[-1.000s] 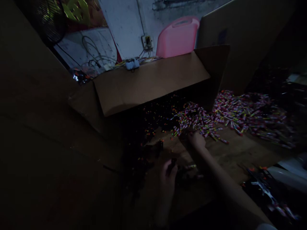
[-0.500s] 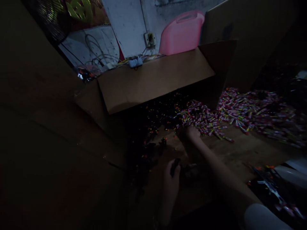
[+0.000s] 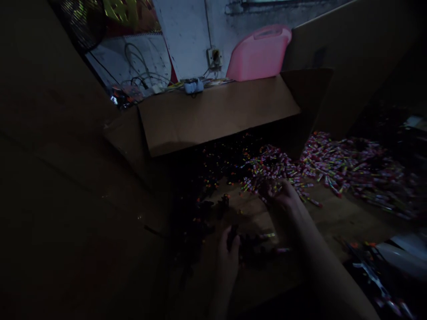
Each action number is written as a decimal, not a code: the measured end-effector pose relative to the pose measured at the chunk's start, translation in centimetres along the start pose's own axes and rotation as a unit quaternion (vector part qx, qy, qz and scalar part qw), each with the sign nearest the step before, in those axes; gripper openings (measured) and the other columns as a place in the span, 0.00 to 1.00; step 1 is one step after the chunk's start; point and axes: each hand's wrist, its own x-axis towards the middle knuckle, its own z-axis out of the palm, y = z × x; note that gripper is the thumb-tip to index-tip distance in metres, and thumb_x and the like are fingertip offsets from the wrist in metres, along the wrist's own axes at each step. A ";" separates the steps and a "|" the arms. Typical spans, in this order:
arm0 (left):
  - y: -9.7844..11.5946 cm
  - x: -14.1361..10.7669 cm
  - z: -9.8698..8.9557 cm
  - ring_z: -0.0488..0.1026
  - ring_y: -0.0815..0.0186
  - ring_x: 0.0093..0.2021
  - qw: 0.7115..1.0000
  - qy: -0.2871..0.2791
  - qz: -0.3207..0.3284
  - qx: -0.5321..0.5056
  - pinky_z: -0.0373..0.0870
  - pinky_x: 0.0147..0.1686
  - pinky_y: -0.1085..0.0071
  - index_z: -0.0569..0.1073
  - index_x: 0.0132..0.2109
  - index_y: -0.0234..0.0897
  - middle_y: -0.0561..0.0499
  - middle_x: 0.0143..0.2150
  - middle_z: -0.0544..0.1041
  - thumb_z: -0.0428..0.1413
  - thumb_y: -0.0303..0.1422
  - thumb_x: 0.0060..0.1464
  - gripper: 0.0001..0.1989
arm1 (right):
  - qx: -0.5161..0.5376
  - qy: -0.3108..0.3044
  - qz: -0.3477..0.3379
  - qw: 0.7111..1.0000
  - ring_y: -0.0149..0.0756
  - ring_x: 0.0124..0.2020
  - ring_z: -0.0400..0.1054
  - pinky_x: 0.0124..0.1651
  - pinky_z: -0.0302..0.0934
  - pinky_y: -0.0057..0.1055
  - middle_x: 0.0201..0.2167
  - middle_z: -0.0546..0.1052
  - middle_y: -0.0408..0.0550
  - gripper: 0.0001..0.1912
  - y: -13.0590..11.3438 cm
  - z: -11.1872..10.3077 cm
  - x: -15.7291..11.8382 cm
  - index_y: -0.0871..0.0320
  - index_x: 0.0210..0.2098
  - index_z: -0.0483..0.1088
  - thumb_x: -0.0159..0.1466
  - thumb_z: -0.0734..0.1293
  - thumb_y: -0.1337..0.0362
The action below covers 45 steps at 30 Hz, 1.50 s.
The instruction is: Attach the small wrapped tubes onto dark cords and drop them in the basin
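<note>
Left grip [image 3: 227,251] wrapped around a dark piece [image 3: 232,234]! Ahead and right of it, the right grip [image 3: 286,195], half-curled, is at the near edge of the colourful sticks [image 3: 275,163]; whether it holds any, I can't tell.

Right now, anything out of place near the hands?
Two light stick-like pieces lie apart from the multicolored pile, beside dark pieces right of the left hand, so they look stray. Too dark to judge damage.

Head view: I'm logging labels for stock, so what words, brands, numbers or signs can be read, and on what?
No text is readable.
Small colourful sticks: any print too small and blurred.
Dark mark on tall cardboard panel: too dim.
Yellow shape, top left: cut off, unclear.
</note>
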 end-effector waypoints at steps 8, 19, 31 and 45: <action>0.0 -0.1 0.8 0.66 0.57 0.57 0.996 -0.057 0.019 -0.065 0.63 0.54 0.64 0.59 0.57 0.40 0.41 0.56 0.68 0.62 0.35 0.43 0.34 | -0.164 0.002 0.029 0.986 0.43 0.39 0.72 0.37 0.67 0.33 0.35 0.78 0.51 0.11 0.0 0.9 -3.0 0.57 0.38 0.70 0.62 0.58 0.63; 1.2 -0.9 1.1 0.72 0.61 0.46 0.993 -0.100 0.051 0.020 0.66 0.48 0.64 0.64 0.44 0.39 0.47 0.44 0.74 0.56 0.29 0.48 0.14 | -0.393 0.089 0.053 0.914 0.54 0.45 0.68 0.44 0.60 0.45 0.50 0.66 0.70 0.22 1.4 3.1 -5.1 0.65 0.53 0.62 0.64 0.56 0.59; 2.7 3.3 -0.1 0.68 0.61 0.50 0.847 -0.175 0.278 0.418 0.65 0.52 0.62 0.73 0.47 0.41 0.49 0.48 0.73 0.48 0.20 0.54 0.17 | -0.224 -0.154 -0.186 0.944 0.40 0.41 0.70 0.44 0.62 0.31 0.40 0.76 0.51 0.12 -0.6 3.0 -10.4 0.57 0.44 0.67 0.63 0.59 0.63; 1.4 5.1 0.8 0.67 0.62 0.49 0.822 -0.233 0.287 0.433 0.65 0.52 0.63 0.71 0.48 0.38 0.48 0.47 0.73 0.48 0.20 0.55 0.16 | -0.180 -0.198 -0.179 0.947 0.41 0.48 0.68 0.53 0.59 0.36 0.46 0.75 0.53 0.14 0.1 3.4 -9.5 0.59 0.46 0.68 0.64 0.59 0.62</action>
